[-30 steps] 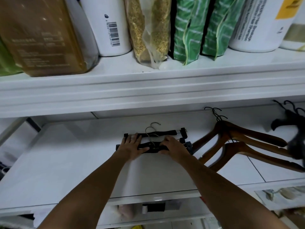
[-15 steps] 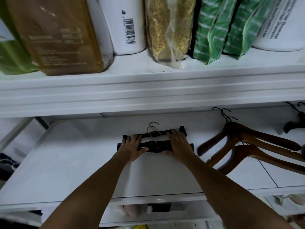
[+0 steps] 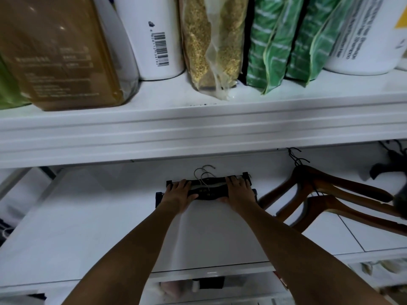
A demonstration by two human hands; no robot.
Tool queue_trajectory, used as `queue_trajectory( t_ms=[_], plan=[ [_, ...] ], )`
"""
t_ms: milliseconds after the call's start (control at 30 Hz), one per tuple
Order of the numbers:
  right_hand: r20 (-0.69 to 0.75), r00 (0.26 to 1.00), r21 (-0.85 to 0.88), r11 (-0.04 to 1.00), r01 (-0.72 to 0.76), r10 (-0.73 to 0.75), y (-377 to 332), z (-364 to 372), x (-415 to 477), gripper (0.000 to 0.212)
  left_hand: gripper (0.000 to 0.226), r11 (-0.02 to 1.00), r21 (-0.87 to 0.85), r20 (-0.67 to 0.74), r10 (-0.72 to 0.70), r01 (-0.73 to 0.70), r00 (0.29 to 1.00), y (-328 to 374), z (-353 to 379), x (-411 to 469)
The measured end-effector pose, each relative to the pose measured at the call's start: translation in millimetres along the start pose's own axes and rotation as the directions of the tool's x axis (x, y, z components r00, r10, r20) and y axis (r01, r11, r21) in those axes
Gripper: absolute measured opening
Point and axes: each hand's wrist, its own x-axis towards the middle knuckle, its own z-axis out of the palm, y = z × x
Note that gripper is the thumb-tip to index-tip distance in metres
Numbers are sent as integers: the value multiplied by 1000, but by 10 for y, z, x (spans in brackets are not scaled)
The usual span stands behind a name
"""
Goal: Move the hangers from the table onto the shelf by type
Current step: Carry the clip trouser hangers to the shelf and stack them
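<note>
Black clip hangers (image 3: 209,193) with silver hooks lie stacked flat on the white lower shelf (image 3: 92,221), toward its back. My left hand (image 3: 179,193) rests flat on their left half, fingers straight. On the right half lies my right hand (image 3: 237,190), also flat with fingers extended over the bars. Brown wooden hangers (image 3: 326,194) lie in a pile to the right on the same shelf. At the far right edge a dark fuzzy hanger (image 3: 387,170) shows partly.
The upper shelf (image 3: 198,126) overhangs close above, carrying a brown jug (image 3: 59,51), a white bottle (image 3: 152,36), a grain bag (image 3: 211,45), green pouches (image 3: 286,40) and a white tub (image 3: 363,34). Below the front edge sit small items (image 3: 207,285).
Both hands have slid outward and flattened on the black hangers, which sit a little farther back and squarer. The view shifted slightly left.
</note>
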Motion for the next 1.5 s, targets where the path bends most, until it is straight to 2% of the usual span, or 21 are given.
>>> queue_trajectory(
  t_ms=[167, 267, 367, 600, 733, 867, 1000, 1167, 1333, 1500],
  plan=[
    [-79, 997, 67, 998, -17, 23, -88, 28, 2, 75, 60, 999, -18, -46, -43, 42, 998, 110, -51, -49],
    [-26, 1000, 91, 996, 7, -5, -70, 51, -59, 73, 62, 997, -67, -2, -42, 42, 999, 99, -26, -82],
    [68, 996, 13, 998, 55, -56, -22, 89, -121, 67, 64, 997, -70, 86, -39, 45, 996, 64, -4, -96],
    [126, 987, -38, 994, 101, -95, 5, 118, -132, 54, 60, 997, -68, 215, -28, 43, 976, 22, -137, -59],
    [141, 987, -58, 995, 87, -79, -20, 100, -127, 55, 59, 999, -32, 231, -27, 36, 972, 37, -163, -34],
    [133, 989, -162, 983, 84, -62, -7, 66, -120, 63, 62, 997, -56, 234, -30, 44, 972, 45, -148, -20],
    [60, 994, -98, 991, 92, -86, 70, -30, -125, 73, 64, 998, -43, 183, -35, 44, 982, 47, -230, -71],
    [-79, 993, -45, 995, 88, -91, 97, -288, -230, 71, 56, 1000, -24, 9, -10, 11, 1000, 52, -486, -162],
    [-215, 976, 42, 998, 42, -32, 140, -588, -477, 59, 52, 990, -40, -104, 133, -138, 986, 329, -842, -291],
    [-265, 963, 16, 999, -37, 40, 290, -790, -864, 54, 53, 964, -26, -166, 257, -264, 952, 795, -1049, -442]
  ],
)
